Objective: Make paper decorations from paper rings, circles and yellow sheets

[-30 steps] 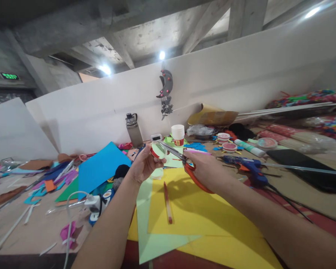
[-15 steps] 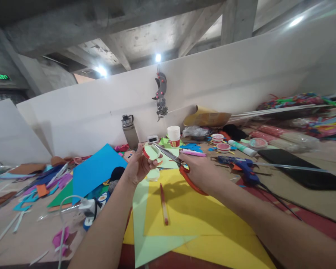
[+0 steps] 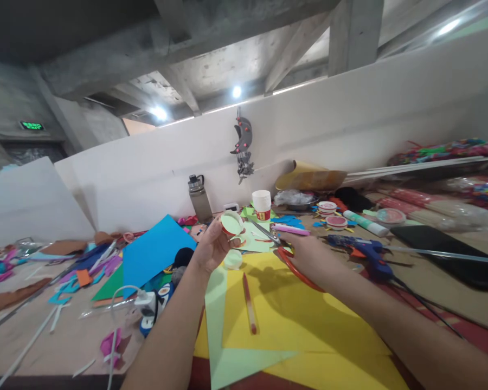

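My left hand (image 3: 211, 248) is closed on a shallow round piece of paper cup (image 3: 231, 222), with a red-and-white rim and pale green inside. My right hand (image 3: 309, 253) grips scissors (image 3: 287, 256) with orange handles. Their blades point left, a little to the right of the cup piece and apart from it. Below my left hand lies a pale green paper disc (image 3: 233, 260). A reddish pen (image 3: 249, 303) rests on the yellow paper (image 3: 284, 309), which partly covers a light green sheet (image 3: 228, 368).
Behind my hands stand stacked paper cups (image 3: 262, 204) and a grey bottle (image 3: 199, 199). Blue card (image 3: 158, 252) and a white plug (image 3: 146, 303) are to the left. A blue glue gun (image 3: 372, 254), a glue stick (image 3: 366, 222) and a black slab (image 3: 443, 254) lie right.
The scissor blades have come away from the cup piece toward the right. The piece is tilted so its round opening shows more. The whole view has shifted slightly left.
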Demonstrator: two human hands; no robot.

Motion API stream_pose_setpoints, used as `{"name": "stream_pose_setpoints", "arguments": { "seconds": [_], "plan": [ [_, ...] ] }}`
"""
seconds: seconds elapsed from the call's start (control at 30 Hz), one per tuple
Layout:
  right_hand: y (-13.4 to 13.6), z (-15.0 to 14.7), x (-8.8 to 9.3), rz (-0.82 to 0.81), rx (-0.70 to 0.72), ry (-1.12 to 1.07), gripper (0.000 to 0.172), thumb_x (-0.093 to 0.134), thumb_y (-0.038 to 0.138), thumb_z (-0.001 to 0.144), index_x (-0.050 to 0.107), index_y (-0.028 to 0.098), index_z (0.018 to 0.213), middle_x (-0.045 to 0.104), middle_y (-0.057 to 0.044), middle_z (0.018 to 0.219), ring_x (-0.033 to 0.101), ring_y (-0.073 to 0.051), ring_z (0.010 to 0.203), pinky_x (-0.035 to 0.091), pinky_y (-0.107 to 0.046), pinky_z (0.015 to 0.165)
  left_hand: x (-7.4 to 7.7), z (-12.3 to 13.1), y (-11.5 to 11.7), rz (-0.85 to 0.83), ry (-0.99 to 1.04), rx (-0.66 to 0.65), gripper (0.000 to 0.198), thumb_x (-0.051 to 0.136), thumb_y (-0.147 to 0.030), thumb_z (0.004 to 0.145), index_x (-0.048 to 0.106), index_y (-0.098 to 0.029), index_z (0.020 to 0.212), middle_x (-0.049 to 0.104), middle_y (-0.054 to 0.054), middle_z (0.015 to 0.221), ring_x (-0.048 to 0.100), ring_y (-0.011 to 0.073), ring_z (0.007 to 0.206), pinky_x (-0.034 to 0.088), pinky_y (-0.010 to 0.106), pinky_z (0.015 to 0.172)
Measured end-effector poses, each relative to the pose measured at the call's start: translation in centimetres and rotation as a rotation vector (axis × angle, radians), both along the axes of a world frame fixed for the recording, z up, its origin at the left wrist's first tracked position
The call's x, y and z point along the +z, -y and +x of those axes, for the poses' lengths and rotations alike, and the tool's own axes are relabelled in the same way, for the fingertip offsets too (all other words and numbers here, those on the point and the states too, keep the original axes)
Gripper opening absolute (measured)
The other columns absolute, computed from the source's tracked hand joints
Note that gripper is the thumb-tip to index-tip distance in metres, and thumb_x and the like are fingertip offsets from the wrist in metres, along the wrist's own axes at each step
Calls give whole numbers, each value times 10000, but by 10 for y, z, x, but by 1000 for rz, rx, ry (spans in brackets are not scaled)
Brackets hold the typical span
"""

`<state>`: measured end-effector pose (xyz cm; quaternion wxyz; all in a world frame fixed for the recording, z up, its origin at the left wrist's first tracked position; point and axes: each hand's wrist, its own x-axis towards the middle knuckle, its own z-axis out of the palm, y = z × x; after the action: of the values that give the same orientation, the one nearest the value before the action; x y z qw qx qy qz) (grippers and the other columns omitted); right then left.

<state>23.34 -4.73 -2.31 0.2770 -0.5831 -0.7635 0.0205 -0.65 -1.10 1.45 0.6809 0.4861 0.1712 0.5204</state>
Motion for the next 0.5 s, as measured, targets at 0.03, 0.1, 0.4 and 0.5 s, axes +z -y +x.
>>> {"name": "stream_pose_setpoints", "arguments": {
  "seconds": [0.03,0.1,0.4,0.5],
  "plan": [
    [4,3,1,-6,-8,33,337,494,326,876,652,260,1166,747,-103,982,696,-262,808,432,-294,600,0,0,0,6,6,16,406,713,-362,794,596,-212,1152,692,78,1098,689,226,961,578,278,687],
    [13,8,0,-48,-47,108,347,494,351,867,651,284,1169,749,-111,952,698,-295,797,420,-313,575,0,-1,0,20,12,47,403,718,-329,792,584,-236,1161,687,57,1093,678,213,987,578,272,697],
    [33,27,-17,-186,-5,268,244,546,236,803,714,195,975,718,-161,898,678,-300,819,458,-354,664,1,3,4,-21,4,-13,465,713,-256,787,548,-271,1222,678,52,1123,661,282,1071,575,320,752],
    [33,25,-17,-121,13,241,257,577,236,790,723,182,995,708,-165,905,661,-307,854,482,-395,737,0,6,4,-29,17,1,523,715,-185,766,540,-276,1250,687,44,1098,662,269,1076,561,316,795]
  ]
}}
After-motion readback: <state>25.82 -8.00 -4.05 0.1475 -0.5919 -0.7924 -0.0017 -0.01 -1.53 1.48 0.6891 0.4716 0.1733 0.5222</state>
